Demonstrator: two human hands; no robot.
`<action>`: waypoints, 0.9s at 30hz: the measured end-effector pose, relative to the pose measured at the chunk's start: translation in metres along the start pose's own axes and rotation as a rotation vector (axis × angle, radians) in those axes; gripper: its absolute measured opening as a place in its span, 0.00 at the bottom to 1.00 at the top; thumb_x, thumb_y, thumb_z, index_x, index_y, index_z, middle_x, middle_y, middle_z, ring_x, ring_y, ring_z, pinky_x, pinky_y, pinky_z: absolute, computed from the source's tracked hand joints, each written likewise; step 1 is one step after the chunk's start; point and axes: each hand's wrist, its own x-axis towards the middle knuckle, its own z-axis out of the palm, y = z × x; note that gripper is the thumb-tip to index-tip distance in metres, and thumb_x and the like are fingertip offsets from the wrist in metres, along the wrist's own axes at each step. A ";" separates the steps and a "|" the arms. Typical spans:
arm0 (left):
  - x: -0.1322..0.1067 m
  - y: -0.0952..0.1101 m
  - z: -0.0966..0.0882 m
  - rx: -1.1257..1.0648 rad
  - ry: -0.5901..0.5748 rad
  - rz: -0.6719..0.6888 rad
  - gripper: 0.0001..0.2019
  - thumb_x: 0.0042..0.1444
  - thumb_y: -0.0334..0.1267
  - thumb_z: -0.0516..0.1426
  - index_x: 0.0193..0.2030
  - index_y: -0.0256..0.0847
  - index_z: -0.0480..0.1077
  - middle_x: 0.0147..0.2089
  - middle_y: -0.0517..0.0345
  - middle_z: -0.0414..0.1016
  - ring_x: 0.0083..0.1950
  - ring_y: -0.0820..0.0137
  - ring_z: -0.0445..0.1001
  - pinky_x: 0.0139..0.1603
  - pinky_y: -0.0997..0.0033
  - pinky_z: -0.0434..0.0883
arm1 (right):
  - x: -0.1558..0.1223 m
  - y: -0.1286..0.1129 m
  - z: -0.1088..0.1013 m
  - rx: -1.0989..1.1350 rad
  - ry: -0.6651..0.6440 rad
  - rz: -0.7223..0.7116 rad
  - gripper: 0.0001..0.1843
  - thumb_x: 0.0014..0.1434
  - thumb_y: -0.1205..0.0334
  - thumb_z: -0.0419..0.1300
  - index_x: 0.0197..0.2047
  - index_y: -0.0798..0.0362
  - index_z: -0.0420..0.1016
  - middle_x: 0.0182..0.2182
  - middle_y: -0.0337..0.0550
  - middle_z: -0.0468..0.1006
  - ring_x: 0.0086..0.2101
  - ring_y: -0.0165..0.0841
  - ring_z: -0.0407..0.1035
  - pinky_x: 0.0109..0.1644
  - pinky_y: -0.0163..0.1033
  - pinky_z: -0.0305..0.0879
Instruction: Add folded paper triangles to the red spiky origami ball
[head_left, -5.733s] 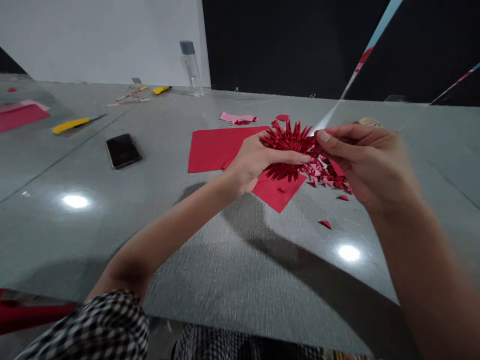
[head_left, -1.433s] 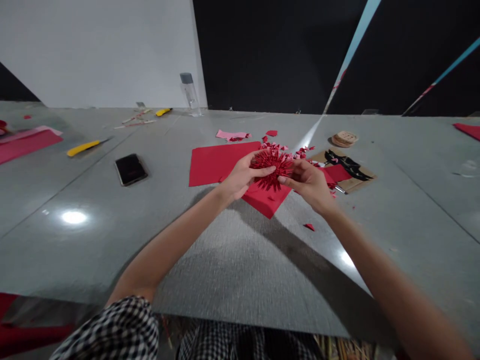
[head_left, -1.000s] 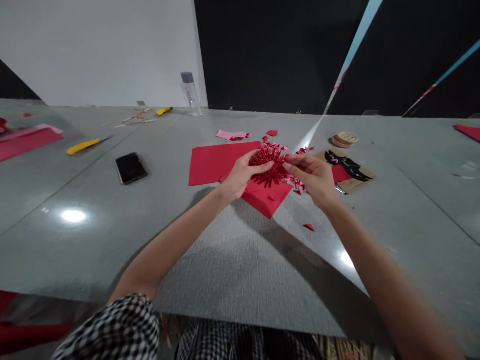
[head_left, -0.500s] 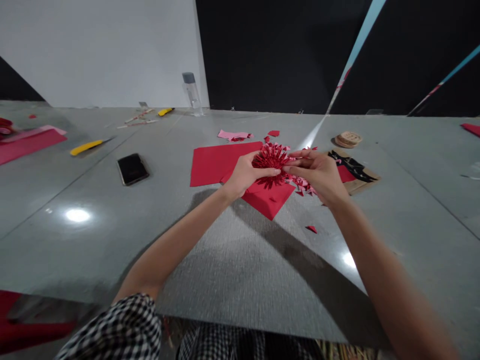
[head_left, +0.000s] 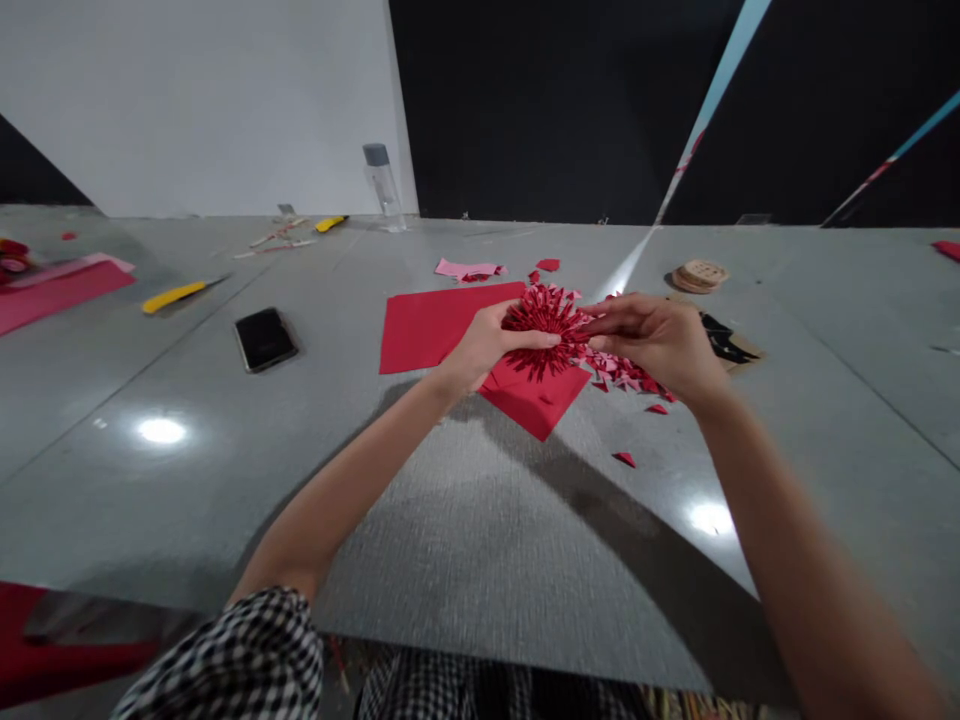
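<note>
A round, spiky rosette of folded red paper [head_left: 541, 318] is held above the table in the head view. My left hand [head_left: 484, 345] is closed on its left side, the thumb lying across the front toward the centre. At the right edge, the fingers and thumb of my right hand [head_left: 652, 335] pinch its red paper points; whether a separate piece is between them I cannot tell. Beneath lie a red paper sheet [head_left: 420, 325] and another red paper [head_left: 536, 400] with a corner toward me. A pile of small folded red and pink paper pieces [head_left: 626, 372] lies under my right hand.
Left of my hands are a phone [head_left: 266, 338] and a yellow cutter knife [head_left: 176, 296]; another yellow knife [head_left: 330, 224] lies farther back. A clear bottle [head_left: 386, 190] stands by the wall. Wooden discs [head_left: 699, 275] and a black-and-brown packet [head_left: 731, 345] are at right.
My right hand has shifted a little to the right, uncovering more of the small paper pieces and covering more of the packet. My left hand still holds the rosette in nearly the same spot.
</note>
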 end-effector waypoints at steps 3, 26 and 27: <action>-0.002 0.001 -0.001 0.022 -0.028 -0.047 0.22 0.42 0.34 0.76 0.46 0.37 0.80 0.45 0.51 0.84 0.44 0.64 0.83 0.54 0.56 0.79 | 0.000 0.002 0.003 -0.052 0.022 -0.098 0.12 0.53 0.58 0.77 0.42 0.47 0.88 0.37 0.44 0.87 0.40 0.38 0.83 0.50 0.49 0.82; 0.002 -0.007 0.002 -0.045 -0.002 0.011 0.22 0.44 0.38 0.77 0.45 0.38 0.80 0.48 0.51 0.84 0.49 0.62 0.82 0.60 0.54 0.75 | 0.006 0.021 0.022 -0.122 0.264 -0.106 0.17 0.54 0.44 0.73 0.33 0.46 0.77 0.32 0.43 0.82 0.35 0.38 0.78 0.44 0.49 0.77; 0.003 -0.007 0.003 -0.078 0.035 0.035 0.22 0.44 0.40 0.77 0.46 0.39 0.80 0.49 0.51 0.84 0.50 0.61 0.81 0.61 0.53 0.74 | 0.007 0.023 0.024 -0.057 0.262 -0.062 0.22 0.52 0.38 0.73 0.37 0.46 0.76 0.32 0.43 0.82 0.35 0.38 0.78 0.46 0.49 0.77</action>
